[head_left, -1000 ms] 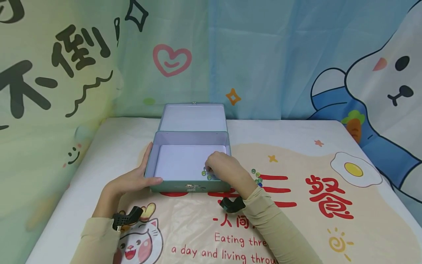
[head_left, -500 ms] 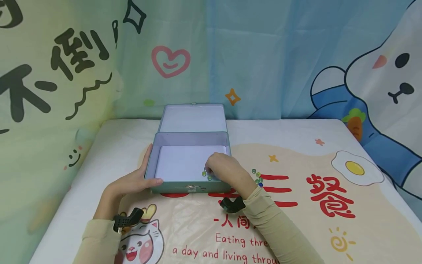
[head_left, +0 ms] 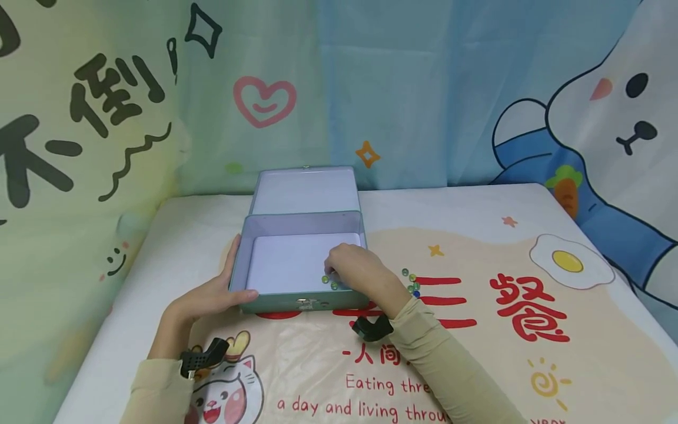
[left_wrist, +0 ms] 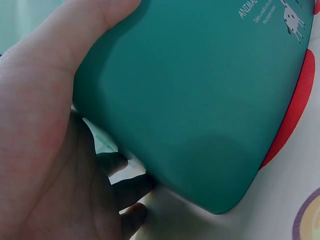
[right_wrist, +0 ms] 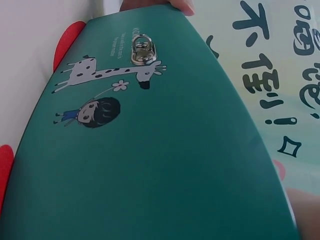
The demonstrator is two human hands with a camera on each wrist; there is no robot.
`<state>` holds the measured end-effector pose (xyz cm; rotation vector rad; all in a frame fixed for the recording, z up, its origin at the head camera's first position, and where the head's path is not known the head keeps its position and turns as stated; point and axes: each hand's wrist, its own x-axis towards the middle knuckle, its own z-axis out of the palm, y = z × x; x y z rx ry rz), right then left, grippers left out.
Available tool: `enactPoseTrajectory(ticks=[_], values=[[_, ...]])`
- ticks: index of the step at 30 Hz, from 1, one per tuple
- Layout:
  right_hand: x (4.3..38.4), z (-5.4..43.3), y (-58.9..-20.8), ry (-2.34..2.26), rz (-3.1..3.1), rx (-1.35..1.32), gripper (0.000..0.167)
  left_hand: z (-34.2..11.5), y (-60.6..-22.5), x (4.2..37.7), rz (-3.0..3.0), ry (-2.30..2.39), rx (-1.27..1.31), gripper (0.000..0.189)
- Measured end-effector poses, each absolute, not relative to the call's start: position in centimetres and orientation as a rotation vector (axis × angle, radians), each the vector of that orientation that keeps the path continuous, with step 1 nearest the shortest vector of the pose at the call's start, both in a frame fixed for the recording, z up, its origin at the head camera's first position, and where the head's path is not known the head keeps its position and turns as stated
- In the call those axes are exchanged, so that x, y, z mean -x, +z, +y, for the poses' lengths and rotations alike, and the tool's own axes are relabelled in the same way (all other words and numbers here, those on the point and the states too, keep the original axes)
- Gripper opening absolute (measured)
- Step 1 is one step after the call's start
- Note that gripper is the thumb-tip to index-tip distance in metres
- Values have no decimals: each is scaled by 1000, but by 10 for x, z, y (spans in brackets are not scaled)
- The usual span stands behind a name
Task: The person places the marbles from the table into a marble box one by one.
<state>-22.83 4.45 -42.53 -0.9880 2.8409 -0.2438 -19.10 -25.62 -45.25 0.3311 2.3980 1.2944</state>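
Observation:
A green tin box with a pale inside stands on the table, its lid tipped back. My left hand holds the front left corner, thumb on the front wall and the other fingers along the left side; the left wrist view shows this thumb close up. My right hand reaches into the box's front right part with bent fingers. Its fingertips are hidden, so whether they pinch anything cannot be told. Beside them, green glass marbles lie on the box floor. The right wrist view shows mostly the box's front.
Several green and blue marbles lie on the printed tablecloth, right of the box and close to my right forearm. A metal clasp sits on the box front. Behind the table hangs a printed curtain.
The head view has shifted slightly. My right hand has edged left inside the box, and a bluish marble seen earlier by its fingertips is now out of sight. My left hand keeps its hold.

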Motion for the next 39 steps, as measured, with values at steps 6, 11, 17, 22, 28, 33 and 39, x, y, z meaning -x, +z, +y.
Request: enactPoseTrajectory(ticks=[6,11,17,22,28,33,39], values=[[230,46,-426,-346,2839,1037,15,-256,-455,191,2400,1307,-331,111],[232,48,-426,-497,2821,1102,17,-256,-455,191,2398,1308,-324,111],[235,57,-420,-770,2769,1192,18,-257,-455,190,2387,1315,-327,110],[238,74,-406,-916,2781,1104,19,-258,-454,190,2386,1312,-328,110],[241,101,-386,-1072,2825,984,19,-257,-451,190,2393,1291,-320,109],[245,122,-376,-1131,2870,908,20,-257,-452,190,2394,1293,-321,108],[246,143,-371,-1132,2917,828,22,-257,-452,190,2390,1304,-325,108]])
